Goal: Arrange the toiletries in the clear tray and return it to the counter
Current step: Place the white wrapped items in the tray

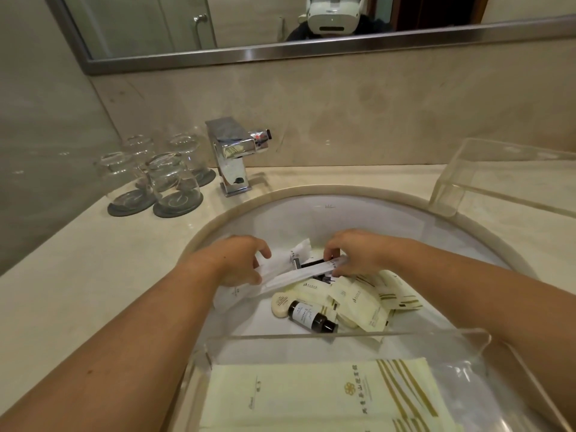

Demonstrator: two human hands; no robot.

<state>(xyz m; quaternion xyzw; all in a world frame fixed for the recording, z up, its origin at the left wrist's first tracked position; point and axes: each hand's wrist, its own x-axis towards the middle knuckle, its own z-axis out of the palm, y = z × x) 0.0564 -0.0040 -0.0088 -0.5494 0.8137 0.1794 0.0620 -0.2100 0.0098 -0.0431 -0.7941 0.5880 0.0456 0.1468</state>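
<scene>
A clear tray (346, 335) sits at the near edge over the sink, with a cream packet (311, 397) lying flat in it. Beyond it, a pile of toiletries lies in the white sink basin (358, 213): cream sachets (358, 302), an oval soap (280, 304) and a small dark bottle (311, 316). My left hand (240, 260) and my right hand (355, 252) both grip a long white wrapped packet (296, 272) held across the pile. A dark item shows through its wrapper near my right hand.
Several upturned glasses (168, 179) on dark coasters stand at the back left of the counter. A chrome tap (233, 157) rises behind the basin. A second clear tray (498, 179) rests on the counter at the right. A mirror (280, 23) hangs above.
</scene>
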